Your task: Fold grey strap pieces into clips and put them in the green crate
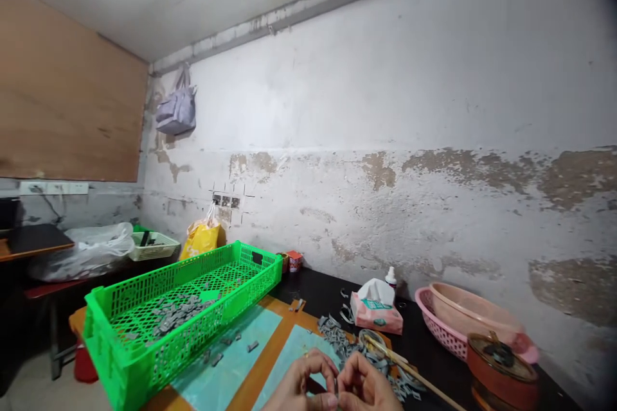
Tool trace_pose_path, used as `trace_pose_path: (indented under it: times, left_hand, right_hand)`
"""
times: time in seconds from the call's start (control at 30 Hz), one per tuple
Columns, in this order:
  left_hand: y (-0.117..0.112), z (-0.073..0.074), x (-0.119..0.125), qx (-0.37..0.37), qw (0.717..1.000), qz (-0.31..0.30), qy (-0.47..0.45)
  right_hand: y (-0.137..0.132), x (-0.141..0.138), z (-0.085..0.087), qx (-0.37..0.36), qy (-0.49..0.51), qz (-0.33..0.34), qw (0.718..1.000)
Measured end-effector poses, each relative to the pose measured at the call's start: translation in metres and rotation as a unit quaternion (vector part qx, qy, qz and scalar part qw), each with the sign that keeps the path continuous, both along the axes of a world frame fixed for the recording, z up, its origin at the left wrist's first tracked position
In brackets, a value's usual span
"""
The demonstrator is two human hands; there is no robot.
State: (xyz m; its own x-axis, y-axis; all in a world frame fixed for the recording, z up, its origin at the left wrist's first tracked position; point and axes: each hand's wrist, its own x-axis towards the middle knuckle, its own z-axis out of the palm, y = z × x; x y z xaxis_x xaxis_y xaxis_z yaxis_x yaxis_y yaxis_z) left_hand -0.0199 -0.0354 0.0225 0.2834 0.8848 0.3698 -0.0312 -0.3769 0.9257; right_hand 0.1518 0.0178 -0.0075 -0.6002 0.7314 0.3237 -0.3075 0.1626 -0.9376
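Observation:
My left hand (308, 383) and my right hand (365, 385) meet at the bottom of the view, thumbs and fingertips pinched together. Between them shows the thin edge of what looks like a small grey piece (336, 384), mostly hidden by the fingers. Just beyond my hands lies a heap of small grey pieces (337, 339), which spreads to the right. A pale wooden stick (409, 370) rests across it. Several more grey pieces, one a loose piece (252, 347), lie on the light blue sheet (263, 327) to the left.
A long green crate (139, 369) holding more grey pieces stands at left. Behind the heap sits a tissue box (376, 316) beside a small white-capped bottle (391, 277). Pink basins (475, 311) and a lidded brownish pot (501, 369) occupy the right, near the wall.

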Motion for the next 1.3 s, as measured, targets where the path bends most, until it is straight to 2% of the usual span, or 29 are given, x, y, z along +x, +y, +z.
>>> trace_pose_path:
  times: [0.13,0.3,0.5,0.67,0.77,0.83,0.97,1.03,1.13,1.2,1.3]
  left_hand:
    - [-0.001,0.007,0.009,0.013,1.0,0.027,-0.001]
    - [-0.001,0.009,0.012,0.081,0.99,0.069,0.094]
    - [-0.002,0.003,0.014,-0.002,0.998,0.057,0.037]
    - [-0.011,0.013,0.02,-0.066,0.997,0.04,-0.021]
    - [-0.014,0.016,0.022,-0.07,0.997,0.019,-0.04]
    - [-0.012,0.012,0.022,-0.059,0.997,0.016,-0.051]
    - [0.0,-0.006,0.022,-0.047,0.994,0.061,-0.076]
    - [0.006,-0.014,0.022,-0.041,0.993,0.076,-0.086]
    - [0.01,-0.02,0.023,-0.039,0.992,0.087,-0.085]
    - [0.01,-0.019,0.023,-0.046,0.991,0.09,-0.085]
    - [0.006,-0.012,0.019,-0.057,0.993,0.076,-0.071]
  right_hand:
    - [-0.001,0.001,0.003,0.008,0.012,-0.03,0.999]
    - [-0.001,0.003,0.007,0.021,0.016,-0.048,0.998]
    - [0.0,0.005,0.01,0.016,0.005,-0.051,0.999]
    - [-0.004,0.005,0.014,-0.003,0.017,-0.056,0.998]
    - [-0.008,0.005,0.018,-0.018,0.021,-0.056,0.998]
    - [-0.01,0.005,0.021,-0.024,0.024,-0.058,0.998]
    - [-0.009,0.002,0.021,-0.021,-0.006,-0.08,0.997]
    - [-0.008,0.001,0.02,0.011,-0.04,-0.115,0.992]
    - [-0.009,0.002,0.021,0.134,-0.1,-0.185,0.968]
    - [-0.013,0.004,0.025,0.204,-0.133,-0.203,0.948]
    - [-0.018,0.008,0.031,0.246,-0.169,-0.2,0.933]
